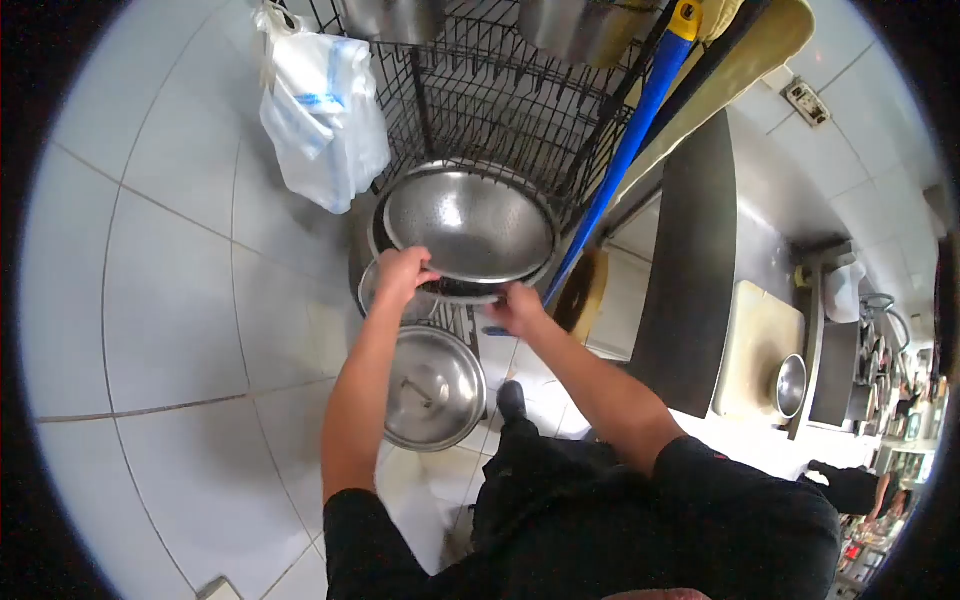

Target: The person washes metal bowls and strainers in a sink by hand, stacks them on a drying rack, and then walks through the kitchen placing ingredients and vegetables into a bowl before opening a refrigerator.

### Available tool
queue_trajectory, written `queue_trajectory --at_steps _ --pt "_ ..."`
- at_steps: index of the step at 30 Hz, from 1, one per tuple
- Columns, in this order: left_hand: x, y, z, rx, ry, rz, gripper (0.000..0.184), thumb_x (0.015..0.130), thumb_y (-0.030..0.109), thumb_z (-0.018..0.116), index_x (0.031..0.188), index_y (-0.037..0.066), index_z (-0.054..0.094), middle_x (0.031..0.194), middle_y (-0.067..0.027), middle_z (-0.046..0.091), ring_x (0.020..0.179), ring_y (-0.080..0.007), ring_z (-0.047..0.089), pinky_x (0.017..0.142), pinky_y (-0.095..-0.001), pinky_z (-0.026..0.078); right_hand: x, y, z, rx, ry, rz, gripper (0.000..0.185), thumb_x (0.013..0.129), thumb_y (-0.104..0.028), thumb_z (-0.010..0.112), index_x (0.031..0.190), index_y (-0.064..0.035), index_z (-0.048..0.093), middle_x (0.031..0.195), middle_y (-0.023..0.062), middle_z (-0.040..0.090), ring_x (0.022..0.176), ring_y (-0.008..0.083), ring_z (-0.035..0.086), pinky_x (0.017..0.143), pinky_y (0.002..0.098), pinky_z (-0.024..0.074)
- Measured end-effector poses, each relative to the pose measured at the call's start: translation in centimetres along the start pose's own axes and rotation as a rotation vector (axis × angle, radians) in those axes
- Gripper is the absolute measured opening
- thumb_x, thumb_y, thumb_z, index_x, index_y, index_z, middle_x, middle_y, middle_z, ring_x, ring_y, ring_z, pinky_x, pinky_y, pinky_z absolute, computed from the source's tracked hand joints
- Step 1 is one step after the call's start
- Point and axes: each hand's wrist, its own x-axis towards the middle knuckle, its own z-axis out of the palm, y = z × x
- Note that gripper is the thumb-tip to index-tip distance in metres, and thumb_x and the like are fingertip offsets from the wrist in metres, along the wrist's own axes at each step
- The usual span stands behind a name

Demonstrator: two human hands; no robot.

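Observation:
A shiny steel colander [470, 225] with a dotted surface sits tilted over a wider metal bowl [545, 272], whose rim shows around it. My left hand [402, 275] is closed on the colander's near left rim. My right hand [517, 308] has its fingers wrapped at the near right rim of the wider bowl; the fingertips are partly hidden and a little blurred. Below my left hand, part of another metal vessel [368, 290] shows. Nearer to me is a round steel lid [435, 388] with a handle in its middle.
A black wire rack [480, 110] holding metal pots [585, 30] stands behind the bowls. White plastic bags [325, 115] hang at its left. A blue pole [625, 150] leans at the right. Beyond are a steel counter [690, 260], a cutting board [755, 345] and a small bowl [790, 386].

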Motion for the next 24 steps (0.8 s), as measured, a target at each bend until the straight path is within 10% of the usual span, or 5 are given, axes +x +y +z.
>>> queue_trajectory --at_steps 11,15,16,22,24 --pt "3.2 -4.9 3.4 0.432 0.204 0.497 0.040 0.066 0.011 0.066 0.098 -0.009 0.055 0.092 -0.0180 0.059 0.084 -0.0293 0.056 0.079 -0.0353 0.042 1.6 -3.7 2.1 -0.036 -0.184 0.033 0.020 0.087 -0.013 0.039 0.101 -0.0022 0.048 0.090 0.0109 0.055 0.079 0.0228 0.055 0.071 0.0355 0.0496" --pt "-2.7 -8.2 3.2 0.254 0.045 0.264 0.029 0.074 0.009 0.062 0.099 -0.003 0.056 0.084 -0.0076 0.060 0.072 -0.0142 0.054 0.061 -0.0250 0.044 -1.5 0.4 -1.3 -0.745 -0.252 -0.188 0.015 0.080 -0.011 0.043 0.081 -0.0037 0.057 0.069 0.0072 0.058 0.064 0.0171 0.057 0.059 0.0308 0.0482" --pt "-4.5 -9.0 3.6 0.142 0.044 0.186 0.009 0.075 0.012 0.059 0.076 0.003 0.056 0.066 -0.0018 0.053 0.059 -0.0101 0.049 0.052 -0.0232 0.041 -2.0 2.7 -2.5 -0.820 -0.201 -0.207 0.013 0.073 -0.008 0.045 0.069 -0.0040 0.057 0.062 0.0079 0.057 0.058 0.0154 0.056 0.053 0.0302 0.0459" --pt "-12.4 -17.6 2.2 0.290 -0.135 0.017 0.005 0.069 0.002 0.055 0.065 0.000 0.055 0.056 -0.0031 0.053 0.048 -0.0101 0.046 0.046 -0.0240 0.036 -10.8 7.6 -11.8 -1.746 -0.397 -0.577 0.025 0.069 -0.019 0.049 0.072 0.0014 0.062 0.074 0.0229 0.059 0.067 0.0361 0.059 0.065 0.0413 0.0478" --pt "-14.2 -20.3 1.8 0.440 -0.229 -0.033 0.004 0.071 0.002 0.055 0.069 -0.001 0.056 0.059 -0.0038 0.055 0.052 -0.0101 0.049 0.048 -0.0230 0.039 -11.5 9.7 -16.9 -1.619 -0.268 -0.422 0.025 0.072 -0.019 0.047 0.068 -0.0004 0.062 0.072 0.0218 0.059 0.070 0.0367 0.059 0.066 0.0442 0.0477"
